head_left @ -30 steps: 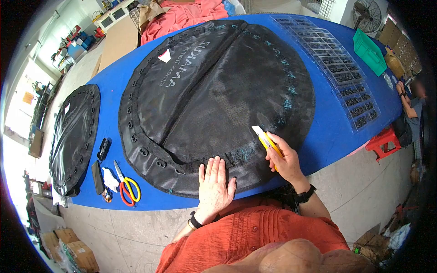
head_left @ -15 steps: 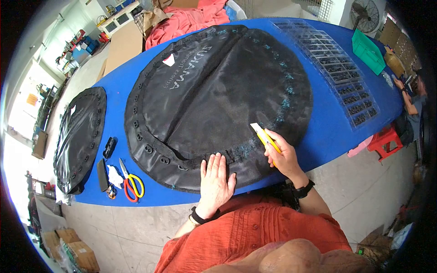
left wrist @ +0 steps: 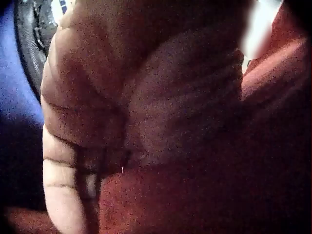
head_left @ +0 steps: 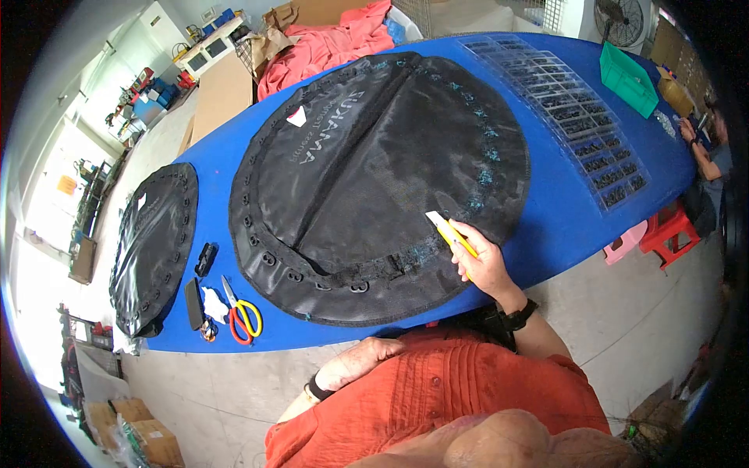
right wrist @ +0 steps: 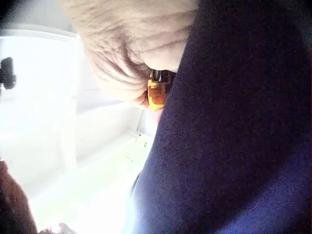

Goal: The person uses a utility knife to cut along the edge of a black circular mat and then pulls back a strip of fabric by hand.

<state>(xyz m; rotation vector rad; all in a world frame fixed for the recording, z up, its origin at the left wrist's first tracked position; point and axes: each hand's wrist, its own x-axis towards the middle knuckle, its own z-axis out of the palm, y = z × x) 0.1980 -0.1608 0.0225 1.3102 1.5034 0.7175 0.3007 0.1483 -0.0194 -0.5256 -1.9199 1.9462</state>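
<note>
A large round black cover [head_left: 406, 183] with pale lettering, a white tag and small black loops round its edge lies on a blue table [head_left: 550, 249]. Over its front right part, my right hand [head_left: 482, 261] grips a yellow utility knife [head_left: 455, 236], the pale blade end pointing up and left. The knife's yellow end also shows beneath the hand in the right wrist view. My left hand [head_left: 363, 360] is off the cover, close against the red shirt [head_left: 406, 390] at the table's front edge. In the left wrist view its palm shows dark, with fingers loose against the shirt.
Left of the cover lie scissors [head_left: 243, 316] with red and yellow handles, a white scrap [head_left: 216, 304] and black pieces. A second black cover [head_left: 156, 246] is at far left. Divided clear trays [head_left: 577, 117] and a green bin [head_left: 628, 82] stand right. Another person [head_left: 706, 160] is at far right.
My left hand has lifted off the cover's front edge and drawn back to the shirt. The right hand keeps hold of the knife, and the head view has shifted slightly.
</note>
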